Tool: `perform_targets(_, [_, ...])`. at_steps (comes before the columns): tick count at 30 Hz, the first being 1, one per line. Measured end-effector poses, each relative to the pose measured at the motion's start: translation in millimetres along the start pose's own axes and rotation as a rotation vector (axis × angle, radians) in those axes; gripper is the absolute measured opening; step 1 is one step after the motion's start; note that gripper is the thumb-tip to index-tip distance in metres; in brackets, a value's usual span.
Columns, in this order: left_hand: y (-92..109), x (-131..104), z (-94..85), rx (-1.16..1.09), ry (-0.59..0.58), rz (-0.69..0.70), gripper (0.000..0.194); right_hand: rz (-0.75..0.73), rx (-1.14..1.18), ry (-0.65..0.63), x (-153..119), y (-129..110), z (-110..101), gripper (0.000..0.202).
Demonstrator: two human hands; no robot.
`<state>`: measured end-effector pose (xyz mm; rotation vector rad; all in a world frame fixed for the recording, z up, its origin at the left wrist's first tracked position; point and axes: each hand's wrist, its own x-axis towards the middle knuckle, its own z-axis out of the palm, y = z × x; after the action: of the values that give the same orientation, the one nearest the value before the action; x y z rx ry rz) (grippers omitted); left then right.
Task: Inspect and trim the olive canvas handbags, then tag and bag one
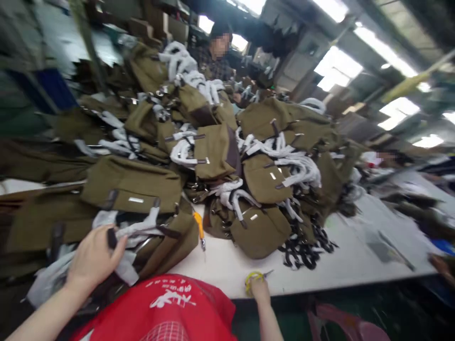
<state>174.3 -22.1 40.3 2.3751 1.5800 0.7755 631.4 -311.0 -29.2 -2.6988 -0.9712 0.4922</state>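
Observation:
My left hand (pixel 93 258) is closed around a white-wrapped handle of an olive-green bag (pixel 133 182), with a dark tab showing between thumb and fingers. White wrapping (pixel 53 282) spreads beneath that hand. At the table's near edge, my right hand (pixel 260 290) is closed on scissors with yellow handles (pixel 253 278), their blades pointing right. Between the hands, an orange-yellow handled tool (pixel 199 225) with a thin metal tip lies beside the bag. Another olive bag (pixel 261 232) lies just beyond the scissors.
Olive bags with white-wrapped handles (pixel 302 170) are heaped across the white table (pixel 220 270). Black straps with clips (pixel 307 253) hang from the heap's right. A person (pixel 216 52) is behind the pile. Another person's hand (pixel 441 265) is at the right edge, near a pink seat (pixel 348 324).

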Motion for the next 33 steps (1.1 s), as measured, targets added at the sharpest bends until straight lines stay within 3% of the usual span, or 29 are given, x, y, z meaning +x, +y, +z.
perform_targets(4, [-4.5,-22.6,-11.9,0.104,-0.057,0.070,0.056,-0.140,-0.051,-0.384,23.0,-38.4,-1.1,0.035])
perform_targets(6, [2.2,-32.7,-16.3,0.125,-0.046,0.048,0.056,-0.253,0.011,-0.537,24.9,-83.1,-3.9,0.036])
perform_targets(8, [12.5,-42.4,-22.1,0.108,-0.002,0.022,0.056,-0.452,0.186,-0.618,20.1,-144.4,-11.6,0.030])
perform_targets(13, [29.4,-60.2,-39.6,0.113,0.113,-0.015,0.066,-0.972,0.362,-0.292,-13.4,-305.7,-34.0,0.018])
perform_targets(16, [26.4,-73.6,-43.1,0.174,0.132,-0.027,0.069,-1.240,0.319,-0.220,-37.9,-363.3,-26.2,0.049])
perform_targets(18, [18.8,-84.4,-37.9,0.209,0.115,-0.016,0.073,-1.358,0.225,-0.245,-48.6,-380.8,-7.8,0.061])
perform_targets(21, [-4.2,-94.2,-16.2,0.232,0.060,-0.073,0.084,-1.438,0.074,-0.303,-52.0,-387.1,30.5,0.051])
perform_targets(25, [-47.4,-76.1,23.3,0.125,-0.102,-0.204,0.105,-1.398,-0.030,-0.367,-40.4,-393.0,68.5,0.044])
perform_targets(28, [-67.9,-48.1,38.3,0.011,-0.268,-0.264,0.109,-1.271,-0.146,-0.473,-28.8,-412.4,76.4,0.041])
perform_targets(31, [-70.9,-32.5,36.5,-0.058,-0.288,-0.291,0.113,-1.146,-0.244,-0.528,-20.0,-437.5,74.7,0.074])
perform_targets(33, [-66.7,-34.1,32.7,-0.071,-0.279,-0.299,0.116,-1.104,-0.292,-0.573,-18.7,-451.2,72.9,0.083])
